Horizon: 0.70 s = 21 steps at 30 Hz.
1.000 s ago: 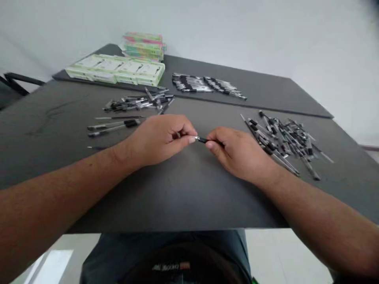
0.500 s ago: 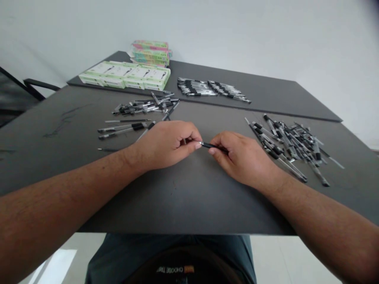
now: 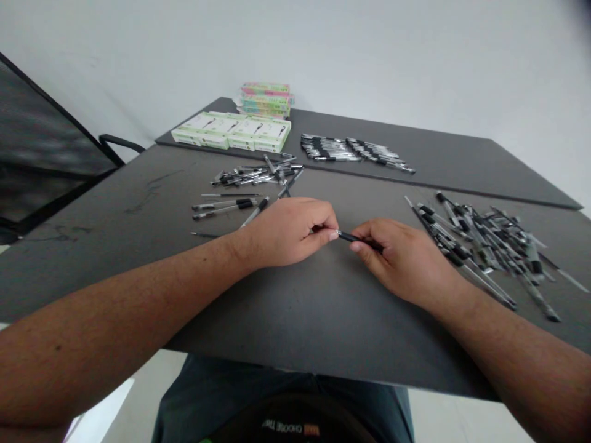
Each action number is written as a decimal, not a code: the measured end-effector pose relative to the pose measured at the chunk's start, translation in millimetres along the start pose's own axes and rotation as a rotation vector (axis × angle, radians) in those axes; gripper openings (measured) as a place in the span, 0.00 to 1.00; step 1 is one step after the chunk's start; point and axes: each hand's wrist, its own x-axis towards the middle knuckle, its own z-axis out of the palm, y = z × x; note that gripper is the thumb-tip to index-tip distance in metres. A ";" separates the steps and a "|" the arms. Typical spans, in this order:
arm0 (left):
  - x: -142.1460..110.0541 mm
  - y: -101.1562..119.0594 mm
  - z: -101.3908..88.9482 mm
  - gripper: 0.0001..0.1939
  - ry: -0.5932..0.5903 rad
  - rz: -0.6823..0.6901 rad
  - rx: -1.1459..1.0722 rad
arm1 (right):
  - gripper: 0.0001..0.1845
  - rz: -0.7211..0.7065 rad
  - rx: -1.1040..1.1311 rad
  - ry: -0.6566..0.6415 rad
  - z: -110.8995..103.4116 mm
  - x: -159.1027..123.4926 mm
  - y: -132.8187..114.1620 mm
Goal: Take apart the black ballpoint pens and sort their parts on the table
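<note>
Between my two hands a pen (image 3: pixel 347 236) with a black grip lies nearly level just over the grey table (image 3: pixel 295 326). My left hand (image 3: pixel 295 232) pinches its silvery tip end between thumb and forefinger. Closed round the black grip, my right hand (image 3: pixel 399 255) hides the rest of the barrel. Beyond my left hand are a loose pile of pens (image 3: pixel 253 175) and a few single pens (image 3: pixel 225 209). To the right of my right hand spreads a bigger heap of clear pens with black grips (image 3: pixel 489 237).
On the raised far board (image 3: pixel 452 154) are two neat rows of pens (image 3: pixel 330 148). White-green boxes (image 3: pixel 258 130) lie side by side at the back left, with a stack of colourful packets (image 3: pixel 265 98) behind. A black mesh chair (image 3: pixel 41 141) stands at the left.
The view has swung left, so everything sits farther right and slightly lower. Both hands keep the same grip on the pen.
</note>
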 end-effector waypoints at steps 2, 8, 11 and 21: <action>0.5 0.8 -3.0 0.08 -0.016 0.043 0.005 | 0.11 0.026 0.034 -0.051 -4.1 0.9 -0.4; 0.4 2.5 -7.7 0.08 -0.007 0.068 -0.006 | 0.12 0.087 0.127 -0.108 -7.2 2.6 -2.7; -0.1 -0.3 -5.5 0.08 0.004 0.007 -0.017 | 0.10 0.055 0.080 -0.023 -3.8 2.1 -2.2; 0.7 1.2 -14.8 0.10 -0.016 0.107 0.007 | 0.13 0.106 0.202 -0.088 -8.1 3.2 -4.3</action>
